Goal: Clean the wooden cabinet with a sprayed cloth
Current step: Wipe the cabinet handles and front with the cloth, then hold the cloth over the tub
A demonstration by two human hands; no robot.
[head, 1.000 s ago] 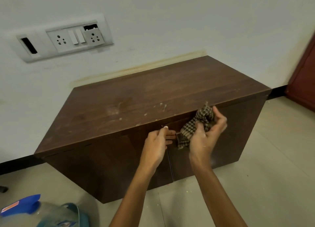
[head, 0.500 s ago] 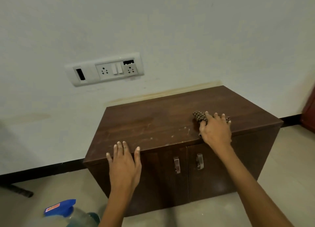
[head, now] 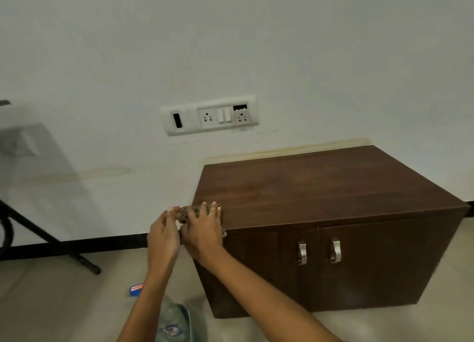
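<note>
the cloth [head: 190, 211] lies bunched on the cabinet [head: 320, 187] top at its front left corner, long axis left to right. the right hand [head: 205, 232] presses it under spread, fairly straight fingers. the left hand [head: 164, 236] meets its left end; whether it is pinching cannot be told. the rest of the top lies to the right.

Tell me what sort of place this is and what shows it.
Probably a plain room in a home or lodging: a low wooden cabinet stands against a white wall, a switch-and-socket panel is set in that wall, and a black skirting runs along the pale floor.
</note>
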